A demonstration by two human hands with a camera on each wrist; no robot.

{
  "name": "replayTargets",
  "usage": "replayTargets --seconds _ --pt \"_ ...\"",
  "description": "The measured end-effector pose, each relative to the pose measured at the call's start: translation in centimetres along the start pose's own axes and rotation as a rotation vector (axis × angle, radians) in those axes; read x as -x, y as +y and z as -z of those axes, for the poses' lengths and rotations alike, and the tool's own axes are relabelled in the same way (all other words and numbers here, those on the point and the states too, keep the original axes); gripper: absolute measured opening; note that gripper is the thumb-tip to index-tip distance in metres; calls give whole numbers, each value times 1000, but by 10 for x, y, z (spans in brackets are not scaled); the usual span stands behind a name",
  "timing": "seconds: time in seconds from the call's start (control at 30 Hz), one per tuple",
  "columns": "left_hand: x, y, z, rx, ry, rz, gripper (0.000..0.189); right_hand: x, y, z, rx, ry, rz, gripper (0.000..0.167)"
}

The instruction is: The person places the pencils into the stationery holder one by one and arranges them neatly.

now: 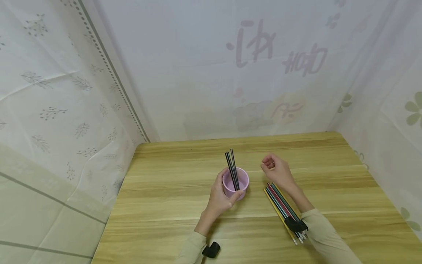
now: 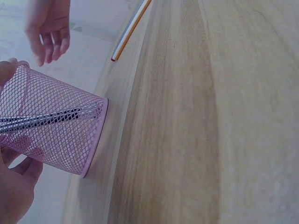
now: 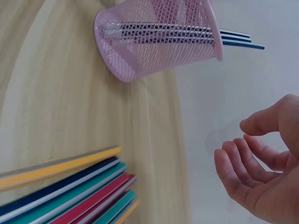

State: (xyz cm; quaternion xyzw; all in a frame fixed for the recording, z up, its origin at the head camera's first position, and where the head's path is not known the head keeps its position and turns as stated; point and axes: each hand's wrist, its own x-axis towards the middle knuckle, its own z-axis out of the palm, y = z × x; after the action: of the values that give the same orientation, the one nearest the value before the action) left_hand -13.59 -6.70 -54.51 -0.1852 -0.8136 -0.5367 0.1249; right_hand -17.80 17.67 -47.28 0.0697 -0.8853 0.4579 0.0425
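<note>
My left hand (image 1: 217, 198) grips a pink mesh pencil cup (image 1: 243, 179), fingers round its far left side and thumb at the near rim. Several dark pencils (image 1: 230, 163) stand in the cup, leaning, their upper ends above the rim. In the left wrist view, the cup's base (image 2: 96, 140) is close to the tabletop. My right hand (image 1: 277, 171) hovers to the right of the cup, fingers loosely bent and nothing between them. Below it lies a bundle of coloured pencils (image 1: 280, 201), yellow, red, green and dark; the right wrist view shows their near ends (image 3: 110, 177).
The wooden table (image 1: 158, 205) extends round both hands. Black wrist devices show at the left wrist (image 1: 211, 250) and the right wrist (image 1: 296, 224), the latter overlapping the pencil bundle in the head view. Patterned curtains (image 1: 197, 73) hang behind and at both sides.
</note>
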Motion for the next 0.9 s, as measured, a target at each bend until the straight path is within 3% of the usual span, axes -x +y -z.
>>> replayTargets --seconds 0.9 --pt "0 0 -1 13 -4 21 93 26 44 11 74 -41 -71 18"
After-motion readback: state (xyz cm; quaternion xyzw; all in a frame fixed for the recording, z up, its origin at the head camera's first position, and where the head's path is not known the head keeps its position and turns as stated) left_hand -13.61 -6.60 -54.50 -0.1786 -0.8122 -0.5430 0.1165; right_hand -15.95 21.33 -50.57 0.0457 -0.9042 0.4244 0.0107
